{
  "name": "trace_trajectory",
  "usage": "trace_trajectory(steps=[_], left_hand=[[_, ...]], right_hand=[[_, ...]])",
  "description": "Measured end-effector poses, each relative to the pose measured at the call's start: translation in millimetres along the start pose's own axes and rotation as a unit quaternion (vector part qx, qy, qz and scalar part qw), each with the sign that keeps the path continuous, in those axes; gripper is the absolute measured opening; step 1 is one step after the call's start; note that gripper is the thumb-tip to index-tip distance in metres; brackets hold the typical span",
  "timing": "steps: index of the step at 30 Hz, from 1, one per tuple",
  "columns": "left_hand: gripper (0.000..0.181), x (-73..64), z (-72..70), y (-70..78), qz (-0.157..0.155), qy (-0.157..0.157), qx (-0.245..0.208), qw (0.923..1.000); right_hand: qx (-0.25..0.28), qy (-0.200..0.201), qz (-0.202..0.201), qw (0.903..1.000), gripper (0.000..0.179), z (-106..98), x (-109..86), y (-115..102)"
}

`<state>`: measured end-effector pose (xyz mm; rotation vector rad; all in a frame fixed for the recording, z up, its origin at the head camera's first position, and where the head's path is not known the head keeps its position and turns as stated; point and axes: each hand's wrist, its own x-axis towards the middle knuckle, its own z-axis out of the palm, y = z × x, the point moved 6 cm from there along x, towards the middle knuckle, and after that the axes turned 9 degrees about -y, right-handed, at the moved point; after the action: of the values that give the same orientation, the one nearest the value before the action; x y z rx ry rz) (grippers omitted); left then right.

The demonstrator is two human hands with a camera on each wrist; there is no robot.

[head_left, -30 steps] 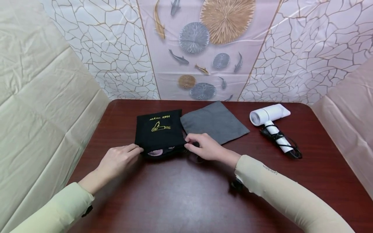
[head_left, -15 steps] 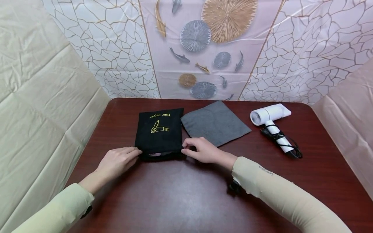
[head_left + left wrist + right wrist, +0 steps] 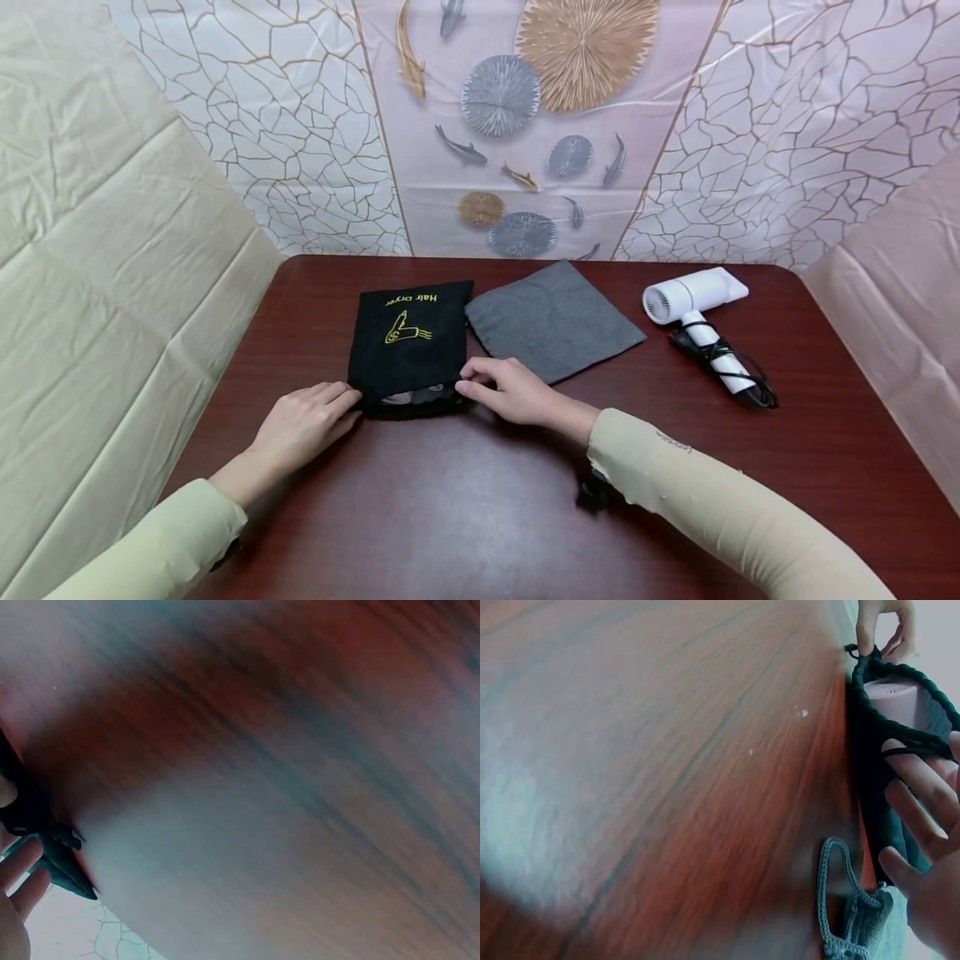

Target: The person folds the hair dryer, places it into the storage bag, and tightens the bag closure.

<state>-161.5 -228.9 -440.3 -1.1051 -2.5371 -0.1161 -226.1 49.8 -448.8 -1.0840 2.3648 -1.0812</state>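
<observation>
A black fabric drawstring bag (image 3: 412, 350), printed "Hair Dryer" with a yellow dryer drawing, lies flat with its mouth facing me. My left hand (image 3: 303, 425) pinches the mouth's left corner. At the opposite corner my right hand (image 3: 517, 393) pinches the rim between thumb and fingers. In the right wrist view the corded mouth gapes around a pinkish round-ended thing (image 3: 896, 701) inside the bag; most of it is hidden. That view also has the left hand (image 3: 889, 630) at the far corner and the right hand (image 3: 934, 847) by the black cord.
To the right of the bag lies a flat grey pouch (image 3: 558, 321), its cord loop (image 3: 825, 900) showing in the right wrist view. A white hair dryer (image 3: 693, 297) with a black cord wrapped round its handle rests farther right on the brown table (image 3: 465, 500).
My right hand has shifted left with the bag's right corner. The mouth narrowed half a second ago and now gapes a little wider again. Grey pouch and white dryer stay put.
</observation>
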Motion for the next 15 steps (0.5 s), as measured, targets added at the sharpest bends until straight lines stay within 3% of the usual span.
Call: trace_trajectory(steps=[5, 10, 15], left_hand=[[0.023, 3.8, -6.3, -1.0, -0.016, 0.024, -0.014, 0.9995], [0.024, 5.4, -8.9, -2.8, -0.034, 0.029, -0.029, 0.9986], [0.027, 2.9, -5.0, 0.0, -0.011, 0.001, -0.026, 0.9996]], right_hand=[[0.049, 0.010, 0.020, 0.9986, 0.018, -1.4, -0.3, 3.6], [0.095, -0.006, 0.026, 0.9951, 0.016, 2.4, -1.1, 4.0], [0.039, -0.019, 0.014, 0.9990, 0.016, 6.6, -3.0, 0.8]])
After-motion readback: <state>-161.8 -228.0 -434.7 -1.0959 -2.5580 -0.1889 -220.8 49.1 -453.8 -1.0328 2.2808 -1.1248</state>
